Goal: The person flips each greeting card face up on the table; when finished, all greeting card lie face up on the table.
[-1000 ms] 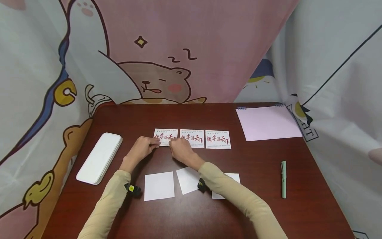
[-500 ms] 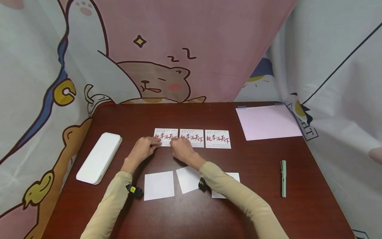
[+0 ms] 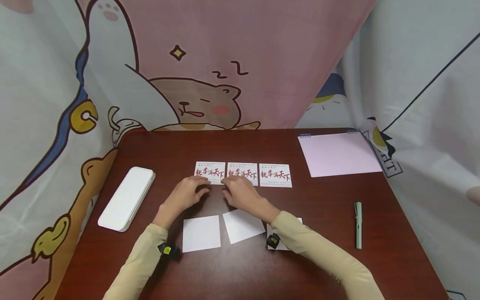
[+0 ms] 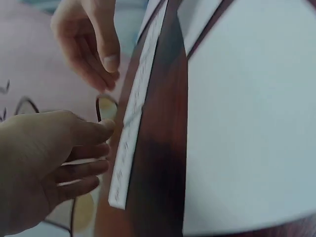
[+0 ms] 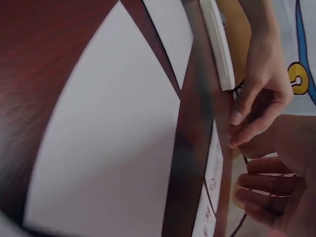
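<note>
Three square cards with red Chinese lettering lie in a row: a left card [image 3: 211, 170], a middle card [image 3: 243, 168] and a right card [image 3: 275, 176]. My left hand [image 3: 184, 194] is at the left card's lower edge, fingers relaxed, holding nothing. Beside it, my right hand [image 3: 244, 194] has its fingertips near the gap between the left and middle cards, also loosely bent around nothing. Whether fingertips touch the cards is hard to tell. Nearer the body are a blank white card [image 3: 201, 234], a tilted white card [image 3: 243, 228] and a third, partly hidden by the right sleeve.
At the left of the brown table [image 3: 221, 279] lies a white case [image 3: 125, 199]. A pink spiral-bound pad [image 3: 339, 155] lies at the back right. Further forward on the right is a green pen [image 3: 358, 226]. Printed curtains hang behind and at both sides.
Both hands have drawn slightly back from the left printed card. The fingers have loosened, and the right hand has shifted right, uncovering more of the tilted white card.
</note>
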Demonstrator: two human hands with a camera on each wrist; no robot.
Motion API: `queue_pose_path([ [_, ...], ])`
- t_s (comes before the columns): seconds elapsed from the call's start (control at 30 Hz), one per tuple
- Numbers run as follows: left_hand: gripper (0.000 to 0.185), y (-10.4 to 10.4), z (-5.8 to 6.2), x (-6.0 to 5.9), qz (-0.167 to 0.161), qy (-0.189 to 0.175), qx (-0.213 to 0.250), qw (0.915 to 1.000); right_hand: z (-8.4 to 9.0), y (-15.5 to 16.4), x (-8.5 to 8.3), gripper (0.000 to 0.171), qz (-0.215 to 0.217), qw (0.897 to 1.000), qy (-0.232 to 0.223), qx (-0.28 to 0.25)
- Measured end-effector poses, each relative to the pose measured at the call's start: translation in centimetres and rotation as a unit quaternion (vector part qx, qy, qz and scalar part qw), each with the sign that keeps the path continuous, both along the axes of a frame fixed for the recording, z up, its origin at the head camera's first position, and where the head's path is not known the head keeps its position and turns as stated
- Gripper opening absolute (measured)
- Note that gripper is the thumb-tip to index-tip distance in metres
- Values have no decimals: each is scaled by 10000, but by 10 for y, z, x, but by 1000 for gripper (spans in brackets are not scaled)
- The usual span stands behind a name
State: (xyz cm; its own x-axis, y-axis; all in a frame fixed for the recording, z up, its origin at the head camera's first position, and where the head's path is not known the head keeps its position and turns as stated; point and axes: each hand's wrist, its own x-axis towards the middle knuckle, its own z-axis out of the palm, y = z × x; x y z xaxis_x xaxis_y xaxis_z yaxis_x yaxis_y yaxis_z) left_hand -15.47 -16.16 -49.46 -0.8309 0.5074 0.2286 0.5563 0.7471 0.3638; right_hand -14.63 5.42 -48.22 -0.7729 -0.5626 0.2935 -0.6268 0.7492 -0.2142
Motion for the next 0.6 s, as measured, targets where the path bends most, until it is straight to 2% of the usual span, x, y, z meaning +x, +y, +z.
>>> queue_pose_path([
  [0.1,28,16,10,13,-75,-335,-177,9993,7,17,8,34,107,9998,-142,-12],
  [0.23,34,36,17,32,-218,-649,-512,9963,13,39,20,45,273,9979,-499,300],
  [0.4,40,56,16,52,-550,-842,-738,9922,14,59,37,70,580,9871,-1159,940],
  [0.6,49,72,7,68,-725,-741,-986,9897,5,70,51,93,777,9787,-1282,1405],
])
